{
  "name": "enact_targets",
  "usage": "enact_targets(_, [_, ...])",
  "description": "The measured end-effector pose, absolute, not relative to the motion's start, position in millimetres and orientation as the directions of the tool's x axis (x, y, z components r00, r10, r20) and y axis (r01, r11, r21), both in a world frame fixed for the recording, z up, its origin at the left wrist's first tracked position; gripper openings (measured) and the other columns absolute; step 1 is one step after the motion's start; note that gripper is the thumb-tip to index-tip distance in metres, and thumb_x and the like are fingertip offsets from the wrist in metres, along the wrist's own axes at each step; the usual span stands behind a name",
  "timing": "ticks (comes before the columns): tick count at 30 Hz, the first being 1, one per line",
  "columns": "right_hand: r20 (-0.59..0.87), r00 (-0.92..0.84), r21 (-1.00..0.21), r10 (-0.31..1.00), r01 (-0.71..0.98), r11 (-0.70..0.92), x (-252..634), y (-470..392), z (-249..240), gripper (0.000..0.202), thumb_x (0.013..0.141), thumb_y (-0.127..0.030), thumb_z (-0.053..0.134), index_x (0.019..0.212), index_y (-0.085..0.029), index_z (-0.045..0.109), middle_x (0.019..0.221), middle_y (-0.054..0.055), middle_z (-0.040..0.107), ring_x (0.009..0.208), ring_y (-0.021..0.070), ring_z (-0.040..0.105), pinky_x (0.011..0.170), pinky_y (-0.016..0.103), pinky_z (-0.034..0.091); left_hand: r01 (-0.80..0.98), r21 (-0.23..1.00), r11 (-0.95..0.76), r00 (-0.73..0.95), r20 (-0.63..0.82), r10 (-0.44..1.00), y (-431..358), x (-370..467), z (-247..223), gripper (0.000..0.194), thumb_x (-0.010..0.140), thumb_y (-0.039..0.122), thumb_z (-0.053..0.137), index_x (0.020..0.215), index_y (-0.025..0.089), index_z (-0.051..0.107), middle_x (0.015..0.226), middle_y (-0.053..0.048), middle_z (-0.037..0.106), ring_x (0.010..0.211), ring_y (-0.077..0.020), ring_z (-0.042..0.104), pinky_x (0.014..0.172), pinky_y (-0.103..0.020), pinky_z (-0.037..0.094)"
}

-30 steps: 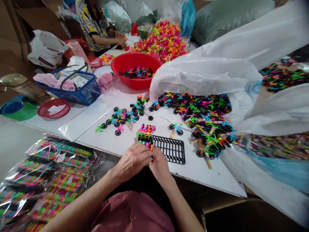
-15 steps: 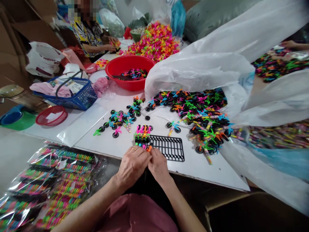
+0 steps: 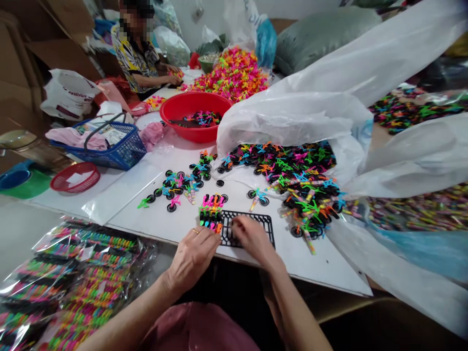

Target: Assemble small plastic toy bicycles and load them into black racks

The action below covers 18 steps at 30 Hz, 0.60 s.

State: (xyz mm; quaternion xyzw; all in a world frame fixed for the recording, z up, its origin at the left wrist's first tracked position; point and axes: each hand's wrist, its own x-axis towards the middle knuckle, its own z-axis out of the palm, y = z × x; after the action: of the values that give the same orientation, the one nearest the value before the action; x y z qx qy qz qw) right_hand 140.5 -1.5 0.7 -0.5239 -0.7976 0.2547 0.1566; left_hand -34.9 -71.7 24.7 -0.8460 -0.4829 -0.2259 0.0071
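A black rack [image 3: 263,225] lies flat near the table's front edge, its left part filled with a row of colourful toy bicycles [image 3: 211,210]. At the near end of that row my left hand [image 3: 195,253] has its fingers pressed together; what they grip, if anything, is hidden. My right hand [image 3: 252,238] is over the middle of the rack with fingers curled, and I cannot make out anything in it. Loose toy bicycles [image 3: 179,184] lie behind and to the left. A single blue and orange one [image 3: 258,196] is behind the rack, near a larger heap [image 3: 310,195] on the right.
A red basin [image 3: 193,117], a blue basket [image 3: 120,146] and a red tray [image 3: 75,177] stand farther back. White plastic sheeting [image 3: 292,112] spreads over the right side. Packed bags [image 3: 98,282] lie at lower left. Across the table, a person [image 3: 137,58] handles small bright pieces.
My right hand has moved away from my left hand, to the right and up over the rack. My left hand stays by the bicycle row. The view has shifted slightly.
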Motion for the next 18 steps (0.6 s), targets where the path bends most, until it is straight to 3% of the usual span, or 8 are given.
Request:
enact_targets(3, [-0.016,-0.079,-0.307,0.997,0.949,0.070,159,37,12,0.026,0.088,-0.037,0.047,0.088,-0.016,0.061,0.083,0.011,0.066,0.079,0.0221,0.063,0.067,0.029,0.043,0.826,0.245,-0.508,0.346,0.492,0.799,-67,-40,38,0.014,0.087,0.021,0.051,0.098,0.018,0.060,0.093,-0.007,0.062,0.090,-0.0190,0.057,0.081,-0.035,0.046])
enact_targets(5, [-0.022,0.003,-0.165,1.000,0.986,-0.006,161,57,12,0.031,0.086,-0.039,0.047,0.088,-0.013,0.063,0.084,0.016,0.066,0.081,0.0266,0.064,0.067,0.032,0.044,0.835,0.306,-0.457,0.237,0.550,0.801,-53,-48,51,0.016,0.086,0.022,0.054,0.100,0.019,0.060,0.097,-0.007,0.062,0.094,-0.0192,0.057,0.083,-0.035,0.046])
enact_targets(8, [-0.048,0.030,-0.117,0.998,0.992,-0.036,159,70,4,0.029,0.084,-0.035,0.049,0.087,-0.011,0.065,0.085,0.019,0.066,0.081,0.0284,0.064,0.066,0.034,0.044,0.838,0.373,-0.398,0.192,0.481,0.856,-23,-64,62,0.017,0.084,0.021,0.056,0.100,0.017,0.061,0.097,-0.007,0.062,0.094,-0.0196,0.058,0.084,-0.035,0.046])
enact_targets(10, [-0.055,0.045,-0.204,0.997,0.977,-0.056,162,69,0,0.025,0.081,-0.032,0.049,0.082,-0.013,0.064,0.080,0.016,0.066,0.077,0.0265,0.063,0.064,0.032,0.043,0.826,0.387,-0.409,0.276,0.356,0.893,-6,-73,60,0.015,0.083,0.020,0.056,0.095,0.015,0.063,0.094,-0.007,0.062,0.091,-0.0193,0.059,0.082,-0.033,0.047])
enact_targets(12, [-0.063,-0.006,-0.441,0.998,0.897,-0.022,165,61,-1,0.021,0.078,-0.032,0.050,0.076,-0.016,0.062,0.070,0.010,0.065,0.068,0.0216,0.061,0.061,0.029,0.042,0.805,0.421,-0.418,0.331,0.264,0.906,4,-77,53,0.014,0.085,0.018,0.053,0.092,0.014,0.064,0.090,-0.007,0.062,0.087,-0.0175,0.060,0.079,-0.030,0.048])
enact_targets(15, [-0.042,-0.152,-0.843,0.987,0.536,0.047,160,41,-4,0.016,0.073,-0.033,0.052,0.075,-0.018,0.057,0.063,0.001,0.060,0.059,0.0151,0.056,0.055,0.024,0.041,0.793,0.452,-0.409,0.343,0.224,0.912,6,-79,46,0.016,0.087,0.019,0.050,0.093,0.015,0.064,0.086,-0.005,0.061,0.083,-0.0156,0.059,0.076,-0.027,0.047])
enact_targets(18, [-0.051,-0.217,-0.974,0.975,0.228,0.000,138,21,-18,0.013,0.069,-0.028,0.053,0.078,-0.019,0.054,0.068,0.000,0.060,0.062,0.0145,0.056,0.055,0.023,0.042,0.798,0.426,-0.426,0.351,0.246,0.904,5,-75,52,0.018,0.084,0.024,0.055,0.098,0.016,0.063,0.092,-0.006,0.061,0.088,-0.0177,0.058,0.079,-0.029,0.046])
